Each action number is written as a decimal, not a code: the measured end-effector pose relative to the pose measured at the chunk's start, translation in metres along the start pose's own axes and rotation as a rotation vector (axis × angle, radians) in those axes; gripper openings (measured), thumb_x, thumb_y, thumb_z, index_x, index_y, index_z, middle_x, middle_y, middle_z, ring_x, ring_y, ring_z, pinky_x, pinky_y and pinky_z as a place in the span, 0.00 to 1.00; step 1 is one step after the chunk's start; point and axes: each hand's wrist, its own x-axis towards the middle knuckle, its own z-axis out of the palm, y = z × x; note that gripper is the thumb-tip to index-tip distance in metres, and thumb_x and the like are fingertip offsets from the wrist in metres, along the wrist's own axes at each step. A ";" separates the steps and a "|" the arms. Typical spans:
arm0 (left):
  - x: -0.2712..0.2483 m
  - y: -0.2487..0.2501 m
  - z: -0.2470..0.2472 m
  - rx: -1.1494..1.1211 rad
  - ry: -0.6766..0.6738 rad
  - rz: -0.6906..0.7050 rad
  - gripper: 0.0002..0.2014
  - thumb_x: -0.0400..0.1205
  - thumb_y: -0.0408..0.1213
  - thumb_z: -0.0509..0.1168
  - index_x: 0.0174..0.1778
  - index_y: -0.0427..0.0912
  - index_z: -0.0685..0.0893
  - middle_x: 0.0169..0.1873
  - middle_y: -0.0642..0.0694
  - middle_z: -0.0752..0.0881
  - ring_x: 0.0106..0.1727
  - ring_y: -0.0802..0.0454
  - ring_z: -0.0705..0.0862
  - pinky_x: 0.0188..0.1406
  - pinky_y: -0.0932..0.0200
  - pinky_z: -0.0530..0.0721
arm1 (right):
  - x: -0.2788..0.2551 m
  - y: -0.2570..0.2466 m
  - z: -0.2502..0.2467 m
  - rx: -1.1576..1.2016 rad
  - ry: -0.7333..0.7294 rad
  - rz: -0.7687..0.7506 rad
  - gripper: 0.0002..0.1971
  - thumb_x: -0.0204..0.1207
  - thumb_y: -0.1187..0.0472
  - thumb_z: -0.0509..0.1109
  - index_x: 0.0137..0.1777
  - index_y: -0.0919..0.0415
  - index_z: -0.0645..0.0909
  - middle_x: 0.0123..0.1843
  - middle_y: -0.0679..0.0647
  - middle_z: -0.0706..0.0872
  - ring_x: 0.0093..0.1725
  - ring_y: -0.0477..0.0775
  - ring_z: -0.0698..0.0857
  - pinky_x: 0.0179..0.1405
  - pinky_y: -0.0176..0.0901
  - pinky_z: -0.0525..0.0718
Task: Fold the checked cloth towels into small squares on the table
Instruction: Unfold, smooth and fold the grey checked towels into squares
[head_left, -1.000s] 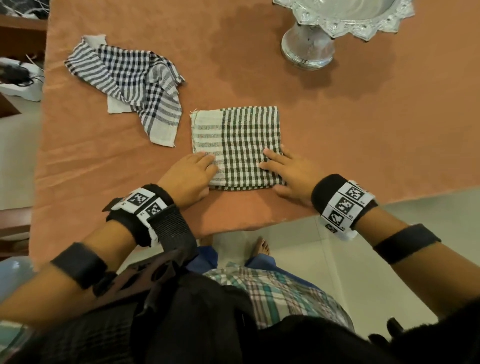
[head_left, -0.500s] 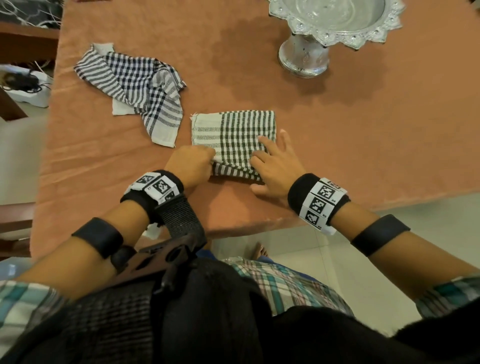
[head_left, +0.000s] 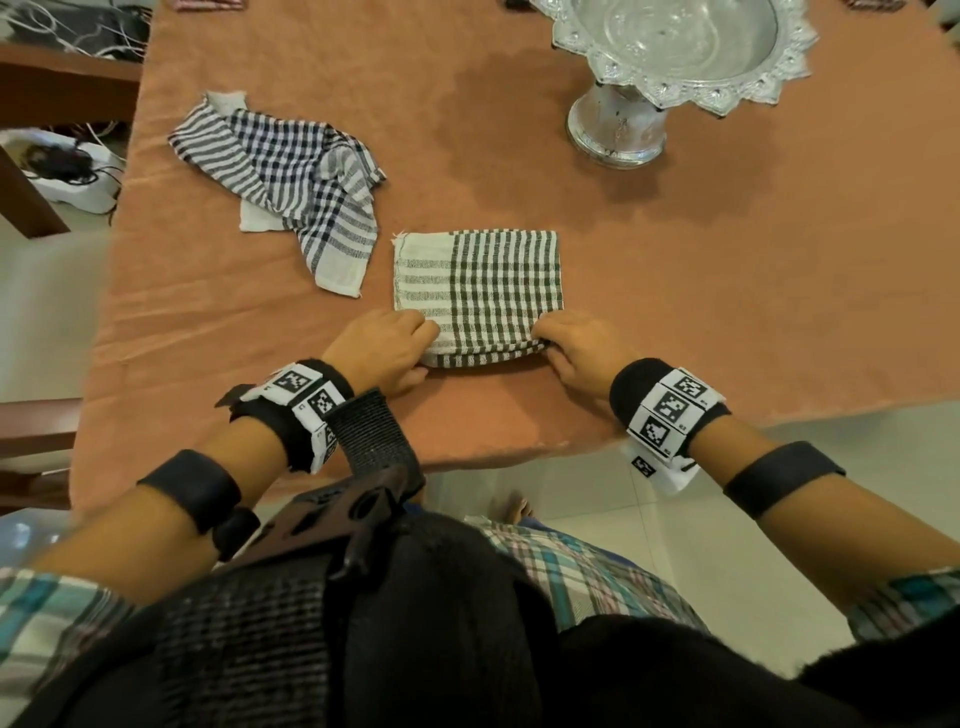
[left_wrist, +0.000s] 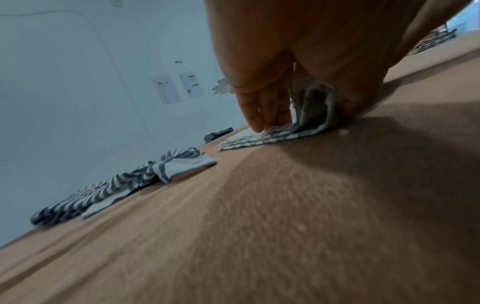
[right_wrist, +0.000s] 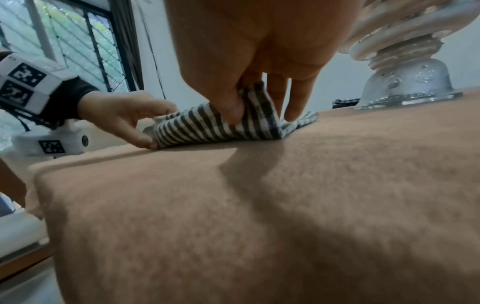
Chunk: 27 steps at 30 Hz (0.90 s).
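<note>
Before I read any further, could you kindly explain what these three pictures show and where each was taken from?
No machine here: a person folds cloths with bare hands, wearing three cameras. The head view looks down from the forehead; the other two look along each wrist towards the fingers. The black-and-white squares are marker bands on the wrists. The left hand and right hand each pinch a near corner of the green checked towel, lifting its near edge off the brown table cover. The right wrist view shows that edge raised between thumb and fingers. To the left lies a crumpled blue checked towel, not yet folded. A silver pedestal bowl stands at the far right.
</note>
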 end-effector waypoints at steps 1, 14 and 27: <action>0.001 0.000 -0.003 0.031 -0.048 -0.018 0.15 0.75 0.42 0.66 0.52 0.35 0.77 0.47 0.39 0.83 0.44 0.42 0.83 0.43 0.51 0.79 | 0.001 0.000 -0.001 0.015 -0.002 0.006 0.05 0.75 0.68 0.63 0.47 0.67 0.80 0.44 0.61 0.85 0.44 0.60 0.82 0.43 0.50 0.80; -0.005 -0.012 -0.019 -0.588 -0.021 -0.150 0.17 0.65 0.55 0.46 0.30 0.45 0.70 0.23 0.45 0.76 0.24 0.50 0.71 0.25 0.58 0.68 | 0.013 0.011 -0.036 0.177 -0.296 0.040 0.06 0.78 0.67 0.64 0.45 0.69 0.81 0.38 0.65 0.83 0.37 0.60 0.78 0.37 0.47 0.68; 0.042 -0.040 -0.012 -0.819 0.125 -0.791 0.12 0.81 0.38 0.61 0.54 0.34 0.80 0.52 0.36 0.85 0.54 0.40 0.83 0.54 0.46 0.82 | 0.082 0.018 -0.023 0.379 0.160 0.516 0.07 0.79 0.65 0.64 0.52 0.67 0.80 0.51 0.61 0.84 0.46 0.52 0.77 0.42 0.38 0.70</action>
